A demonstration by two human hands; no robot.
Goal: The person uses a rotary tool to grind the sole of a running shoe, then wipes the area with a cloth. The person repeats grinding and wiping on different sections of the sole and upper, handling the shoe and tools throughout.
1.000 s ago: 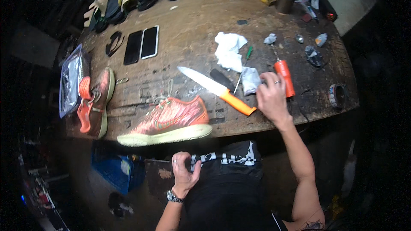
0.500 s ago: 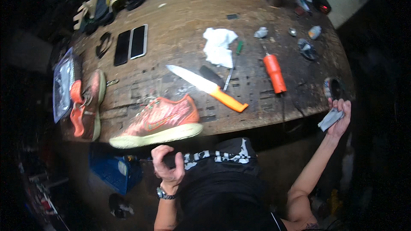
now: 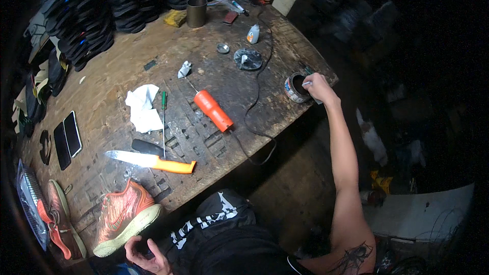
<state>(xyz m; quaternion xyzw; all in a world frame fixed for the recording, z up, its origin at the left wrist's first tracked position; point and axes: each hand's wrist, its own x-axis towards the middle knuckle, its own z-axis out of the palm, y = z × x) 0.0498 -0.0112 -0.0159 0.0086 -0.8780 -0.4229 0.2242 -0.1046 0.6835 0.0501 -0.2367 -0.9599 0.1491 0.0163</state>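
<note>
My right hand (image 3: 320, 89) reaches over an open tin (image 3: 295, 90) at the table's right edge. Its fingers are closed at the tin's rim; a little of a grey strip (image 3: 319, 102) peeks out beneath them. What the fingertips do inside the tin is partly hidden. Near the lower edge, my left hand (image 3: 148, 257) holds nothing, its fingers loosely curled and apart. Just beyond it stands a coral sneaker (image 3: 123, 211) with a pale sole. The second sneaker (image 3: 63, 219) lies further left, its orange tongue pulled out.
A knife (image 3: 153, 162) with an orange handle lies beyond the near sneaker, beside a green-handled screwdriver (image 3: 164, 117) and white cloth (image 3: 142, 107). An orange power tool (image 3: 213, 110) trails a black cord (image 3: 249, 112). Two phones (image 3: 67, 140) lie left; stacked black soles (image 3: 130, 0) line the back.
My right hand has gone from beside the tin to over its opening with the grey strip. The view has swung to the right. My left hand remains near the sneaker, still empty.
</note>
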